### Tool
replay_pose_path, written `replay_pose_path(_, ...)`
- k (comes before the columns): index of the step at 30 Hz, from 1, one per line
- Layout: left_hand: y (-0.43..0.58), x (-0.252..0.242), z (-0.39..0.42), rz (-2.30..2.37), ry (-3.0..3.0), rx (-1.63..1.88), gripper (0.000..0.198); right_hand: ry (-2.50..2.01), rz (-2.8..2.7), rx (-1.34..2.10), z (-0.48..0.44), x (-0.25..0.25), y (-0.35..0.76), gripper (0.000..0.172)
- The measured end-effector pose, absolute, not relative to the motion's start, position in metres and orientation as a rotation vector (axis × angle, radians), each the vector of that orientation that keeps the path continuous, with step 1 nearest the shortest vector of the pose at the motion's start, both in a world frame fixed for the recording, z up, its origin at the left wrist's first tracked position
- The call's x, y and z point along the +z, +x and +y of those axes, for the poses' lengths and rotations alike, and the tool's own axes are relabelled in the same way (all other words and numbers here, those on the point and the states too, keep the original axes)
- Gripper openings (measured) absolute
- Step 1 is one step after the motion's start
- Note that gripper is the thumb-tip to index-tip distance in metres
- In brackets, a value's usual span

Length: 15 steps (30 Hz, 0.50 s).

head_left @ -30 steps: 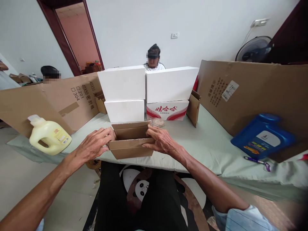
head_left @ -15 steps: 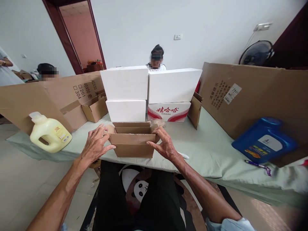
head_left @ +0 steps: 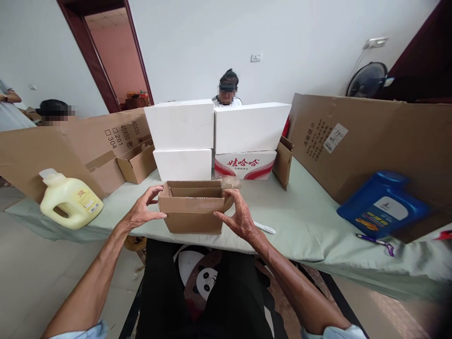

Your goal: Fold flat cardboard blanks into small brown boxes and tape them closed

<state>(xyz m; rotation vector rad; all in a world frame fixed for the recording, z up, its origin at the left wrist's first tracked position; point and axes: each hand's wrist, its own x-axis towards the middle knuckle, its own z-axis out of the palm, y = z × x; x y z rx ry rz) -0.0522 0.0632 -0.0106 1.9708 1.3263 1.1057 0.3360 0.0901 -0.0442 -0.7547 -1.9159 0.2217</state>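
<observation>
1. Across the top, you face a white wall (head_left: 183,42) with a socket (head_left: 256,57).
2. Upper left, a dark-red door frame (head_left: 90,52) shows you a pink wall (head_left: 115,56).
3. You have a fan (head_left: 366,81) at upper right.
4. At lower left you see pale floor tiles (head_left: 42,273).

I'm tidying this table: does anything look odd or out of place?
Crumpled clear plastic lies behind the open cardboard box, like stray wrapping. One stacked white box shows red print, while the other three boxes face blank. No spill shows.
</observation>
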Motion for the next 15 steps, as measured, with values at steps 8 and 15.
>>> replay_pose_path(8,-0.037,-0.03,0.074,1.205,1.814,1.157,0.124,-0.798,-1.817,0.265,0.083,-0.067,0.334,0.109)
replay_pose_path(15,-0.029,-0.03,0.076,1.163,1.812,1.137,0.127,-0.913,-1.833,0.529,0.094,-0.087,0.34,0.115)
